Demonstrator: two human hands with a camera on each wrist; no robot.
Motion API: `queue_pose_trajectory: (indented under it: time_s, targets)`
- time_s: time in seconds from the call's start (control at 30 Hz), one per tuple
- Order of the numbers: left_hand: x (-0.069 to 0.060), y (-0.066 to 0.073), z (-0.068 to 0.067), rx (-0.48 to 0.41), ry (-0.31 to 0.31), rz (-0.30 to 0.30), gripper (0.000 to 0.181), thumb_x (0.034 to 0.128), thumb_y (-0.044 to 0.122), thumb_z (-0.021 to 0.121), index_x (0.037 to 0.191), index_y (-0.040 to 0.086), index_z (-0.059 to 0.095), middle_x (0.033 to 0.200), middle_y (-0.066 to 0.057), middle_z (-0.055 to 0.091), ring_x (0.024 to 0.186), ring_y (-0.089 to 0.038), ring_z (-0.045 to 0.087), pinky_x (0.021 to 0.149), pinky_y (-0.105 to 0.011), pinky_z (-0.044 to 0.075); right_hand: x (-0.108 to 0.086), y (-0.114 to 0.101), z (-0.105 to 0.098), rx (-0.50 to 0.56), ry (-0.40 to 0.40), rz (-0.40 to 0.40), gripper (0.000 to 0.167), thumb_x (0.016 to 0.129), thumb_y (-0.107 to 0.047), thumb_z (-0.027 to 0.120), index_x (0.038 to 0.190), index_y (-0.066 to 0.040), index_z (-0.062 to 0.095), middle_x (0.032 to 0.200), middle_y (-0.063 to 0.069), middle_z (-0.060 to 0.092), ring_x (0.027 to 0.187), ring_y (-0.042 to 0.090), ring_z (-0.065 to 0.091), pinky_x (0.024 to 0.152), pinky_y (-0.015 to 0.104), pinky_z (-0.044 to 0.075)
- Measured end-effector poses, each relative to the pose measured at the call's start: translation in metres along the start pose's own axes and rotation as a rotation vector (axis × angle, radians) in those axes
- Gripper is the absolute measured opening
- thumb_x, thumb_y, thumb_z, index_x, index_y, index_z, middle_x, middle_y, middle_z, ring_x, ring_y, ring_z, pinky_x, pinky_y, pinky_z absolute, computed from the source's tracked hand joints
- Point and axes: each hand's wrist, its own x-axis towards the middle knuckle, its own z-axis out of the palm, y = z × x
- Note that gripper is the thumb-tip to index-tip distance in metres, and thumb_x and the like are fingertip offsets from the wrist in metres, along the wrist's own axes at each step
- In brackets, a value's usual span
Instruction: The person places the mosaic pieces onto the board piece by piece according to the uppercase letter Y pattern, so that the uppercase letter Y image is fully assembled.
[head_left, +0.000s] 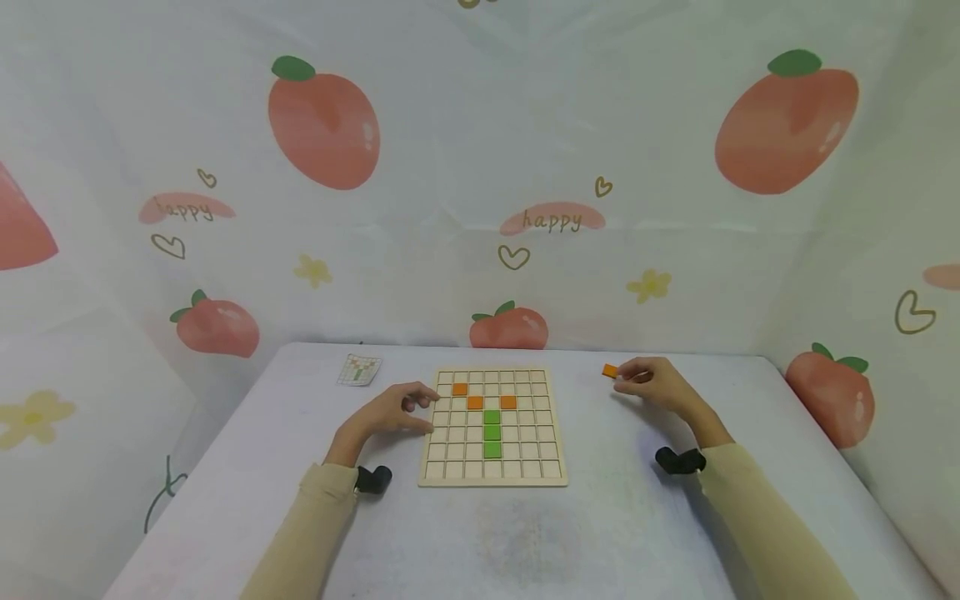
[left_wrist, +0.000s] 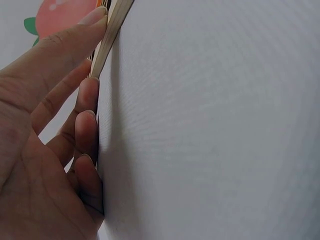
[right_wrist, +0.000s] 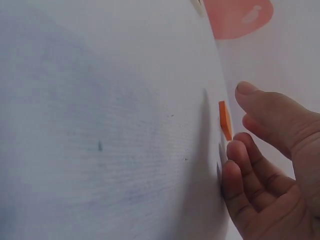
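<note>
A wooden grid board lies flat on the white table, with orange and green square tiles set in its cells. At its left edge rests my left hand, thumb and index fingertip spread apart along the frame. The left wrist view shows the thumb of that left hand touching the board's edge; the other fingers bend loosely. To the right of the board, my right hand reaches over a loose orange tile. In the right wrist view, thumb and fingers stand apart near the tile, without pinching it.
A small paper card with a coloured grid pattern lies at the table's back left. Behind the table hangs a white cloth printed with fruit. A black wrist mount sits at each sleeve cuff.
</note>
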Motion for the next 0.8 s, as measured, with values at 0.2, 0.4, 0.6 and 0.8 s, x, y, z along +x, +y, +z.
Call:
queue_pose_trajectory:
  time_s: [0.2,0.4,0.6,0.8]
  targets:
    - [-0.001,0.0,0.0,-0.008,-0.003,-0.011,0.05,0.0795,0.015,0.089,0.124,0.008,0.068,0.104,-0.001,0.059,0.093,-0.022,0.049,0.084,-0.038,0.042,0.011,0.008,0.002,-0.017,0.03,0.017,0.039,0.089,-0.019,0.082,0.117,0.005,0.068,0.109,0.017,0.066,0.102,0.036,0.064,0.082,0.036,0.052]
    - [-0.001,0.0,0.0,-0.002,-0.001,-0.001,0.05,0.0792,0.015,0.089,0.124,0.008,0.068,0.104,-0.001,0.059,0.093,-0.022,0.049,0.084,-0.039,0.042,0.022,0.011,0.004,-0.031,0.055,0.024,0.04,0.086,-0.015,0.084,0.115,0.007,0.068,0.102,0.015,0.066,0.092,0.028,0.061,0.076,0.029,0.049]
    - [0.001,-0.001,0.0,-0.003,0.001,-0.018,0.05,0.079,0.016,0.089,0.124,0.009,0.069,0.104,-0.001,0.058,0.093,-0.021,0.049,0.083,-0.038,0.042,0.029,0.009,0.007,-0.062,0.058,0.03,0.042,0.084,-0.013,0.086,0.115,0.009,0.068,0.102,0.016,0.067,0.093,0.029,0.059,0.08,0.033,0.048]
    - [0.001,-0.002,0.0,0.002,0.0,-0.019,0.05,0.0789,0.016,0.089,0.124,0.009,0.069,0.104,-0.001,0.059,0.093,-0.022,0.049,0.084,-0.038,0.042,0.033,0.006,0.01,-0.096,0.044,0.052,0.045,0.083,-0.014,0.086,0.117,0.009,0.067,0.106,0.017,0.066,0.095,0.03,0.057,0.084,0.039,0.046]
